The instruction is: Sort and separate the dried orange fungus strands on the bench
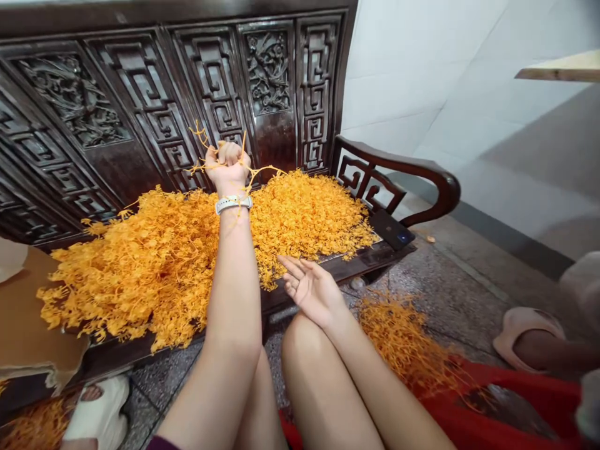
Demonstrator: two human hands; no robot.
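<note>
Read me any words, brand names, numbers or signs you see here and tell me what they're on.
None: no readable text in this view.
The carved bench back bears only patterns and figures, no letters.
The dark phone on the bench seat shows a small blue light, no legible mark.
The white watch band on the left hand's wrist is plain.
The cardboard at left shows no print.

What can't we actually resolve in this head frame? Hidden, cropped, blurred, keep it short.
Head view only:
- Left hand: closed on orange sprigs; fingers face away, how many stems is hidden.
- Bench seat: mostly buried under the orange pile.
- Red tub: cut off by the bottom edge, contents partly hidden by the legs.
- Phone: screen dark, details too small.
- Another person's slippered foot: blurred at the right edge.
</note>
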